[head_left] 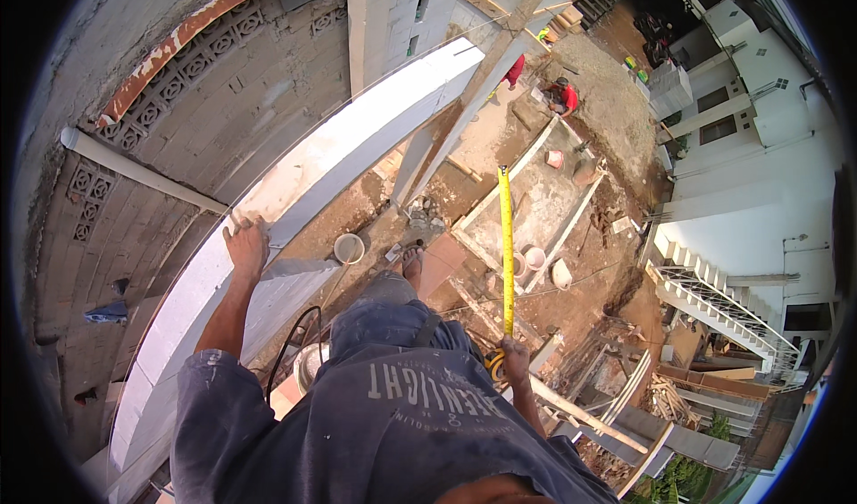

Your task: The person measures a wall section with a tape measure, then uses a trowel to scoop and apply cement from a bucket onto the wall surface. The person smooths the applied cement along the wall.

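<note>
My left hand [247,243] rests on the upper edge of a white block wall [357,116], its fingers apart and laid over the surface. A brownish smear of dust or mortar covers the wall top beside those fingers. My right hand [516,359] is closed around a tape measure, whose yellow blade [507,245] stretches out away from me, its free end touching nothing that I can make out. Part of the tape's round case [494,362] shows at the side of that hand; the fingers hide the rest.
Beyond the wall, a bucket [349,249] stands on the ground and another [310,367] is by my leg. A low rectangular concrete frame [473,243] has pails [534,258] near it. A person in red [566,99] crouches farther off. Timber planks [589,415] lie at the right.
</note>
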{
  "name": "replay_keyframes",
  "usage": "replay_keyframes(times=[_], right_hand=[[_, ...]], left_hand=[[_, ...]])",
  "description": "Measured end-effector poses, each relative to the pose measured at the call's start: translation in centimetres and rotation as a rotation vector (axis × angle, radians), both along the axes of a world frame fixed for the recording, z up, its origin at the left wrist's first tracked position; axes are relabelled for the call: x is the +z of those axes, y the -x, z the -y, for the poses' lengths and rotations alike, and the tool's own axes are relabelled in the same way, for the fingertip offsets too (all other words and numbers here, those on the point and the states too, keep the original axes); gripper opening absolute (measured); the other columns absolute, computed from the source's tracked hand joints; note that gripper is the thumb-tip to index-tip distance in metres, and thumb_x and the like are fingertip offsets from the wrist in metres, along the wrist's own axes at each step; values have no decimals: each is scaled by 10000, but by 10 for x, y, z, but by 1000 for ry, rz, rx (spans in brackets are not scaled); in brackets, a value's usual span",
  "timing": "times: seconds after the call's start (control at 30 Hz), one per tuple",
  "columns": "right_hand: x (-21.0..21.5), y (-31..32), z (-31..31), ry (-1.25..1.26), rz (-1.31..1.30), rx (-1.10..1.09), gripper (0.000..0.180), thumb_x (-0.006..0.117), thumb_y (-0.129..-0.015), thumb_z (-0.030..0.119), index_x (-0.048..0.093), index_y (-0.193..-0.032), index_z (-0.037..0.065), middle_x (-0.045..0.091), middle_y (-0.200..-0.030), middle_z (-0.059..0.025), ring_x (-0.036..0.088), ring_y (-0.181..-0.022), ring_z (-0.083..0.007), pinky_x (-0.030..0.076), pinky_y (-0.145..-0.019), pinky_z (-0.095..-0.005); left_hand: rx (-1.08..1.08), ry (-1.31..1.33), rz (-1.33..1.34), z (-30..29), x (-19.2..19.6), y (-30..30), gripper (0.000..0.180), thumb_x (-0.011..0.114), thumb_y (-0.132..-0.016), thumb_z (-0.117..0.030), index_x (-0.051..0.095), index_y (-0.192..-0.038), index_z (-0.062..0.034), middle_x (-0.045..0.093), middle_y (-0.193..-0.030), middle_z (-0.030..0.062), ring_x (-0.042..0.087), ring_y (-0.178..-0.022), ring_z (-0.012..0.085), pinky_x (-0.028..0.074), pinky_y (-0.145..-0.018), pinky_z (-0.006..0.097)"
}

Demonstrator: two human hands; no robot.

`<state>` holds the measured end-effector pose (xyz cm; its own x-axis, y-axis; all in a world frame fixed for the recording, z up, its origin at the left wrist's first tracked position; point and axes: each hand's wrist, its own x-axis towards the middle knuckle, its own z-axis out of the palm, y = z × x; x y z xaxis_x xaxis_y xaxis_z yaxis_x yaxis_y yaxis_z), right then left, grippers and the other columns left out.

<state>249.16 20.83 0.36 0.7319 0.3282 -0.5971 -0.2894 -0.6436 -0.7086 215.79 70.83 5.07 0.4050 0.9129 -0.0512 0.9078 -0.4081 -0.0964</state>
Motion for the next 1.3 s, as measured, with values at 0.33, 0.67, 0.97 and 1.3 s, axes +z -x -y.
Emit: replay_keyframes(times=[0.33, 0.67, 0.97, 1.3], right_hand=[[131, -126, -119, -207, 291, -19, 308, 579, -934, 286, 660, -800, 21, 570, -646, 10, 496, -563, -69, 387, -511, -252], [192, -195, -162, 232, 470, 460, 323, 609, -866, 355, 703, -878, 46, 655, -684, -108, 607, -619, -185, 449, -586, -330], [190, -185, -100, 385, 448, 777, 286, 611, -879, 282, 650, -789, 13, 599, -604, -89, 526, -556, -145, 421, -549, -323], [272, -212, -99, 548, 879, 938, 220, 634, -815, 291, 651, -891, 86, 625, -759, -175, 627, -729, -365, 492, -623, -450]], left_hand=[[-502, 80, 800, 48, 51, -160, 109, 670, -804, -124, 671, -842, -22, 669, -835, 138, 628, -866, 280, 447, -892, 424], [-728, -178, 1076, 7, 130, -316, 441, 683, -770, -76, 583, -1192, -154, 549, -1231, 139, 490, -1175, 316, 402, -968, 491], [-971, 240, 475, -3, 49, -298, 345, 611, -772, -109, 647, -1114, -121, 616, -1138, 95, 518, -1146, 260, 343, -1003, 442], [-1103, 154, 757, -36, 10, -335, 259, 595, -742, -39, 678, -983, -81, 656, -994, 77, 590, -993, 232, 441, -894, 368]])
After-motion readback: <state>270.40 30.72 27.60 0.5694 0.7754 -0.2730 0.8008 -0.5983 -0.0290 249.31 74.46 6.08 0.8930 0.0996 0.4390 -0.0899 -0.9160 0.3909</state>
